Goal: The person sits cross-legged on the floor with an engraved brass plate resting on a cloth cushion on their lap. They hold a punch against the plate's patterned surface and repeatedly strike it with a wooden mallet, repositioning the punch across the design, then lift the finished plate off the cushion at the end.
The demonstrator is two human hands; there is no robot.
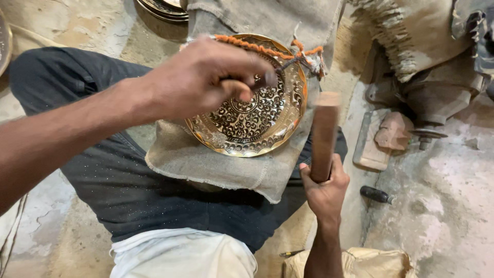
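My right hand (325,188) is clamped around a wooden block (324,135), held upright, its top blurred. My left hand (203,77) pinches a thin metal punch (275,72), mostly hidden under my fingers, its tip on the engraved brass plate (257,116). The plate rests on burlap cloth (216,162) over my lap. Beyond it, more stacked plates (164,9) are cut off by the top edge
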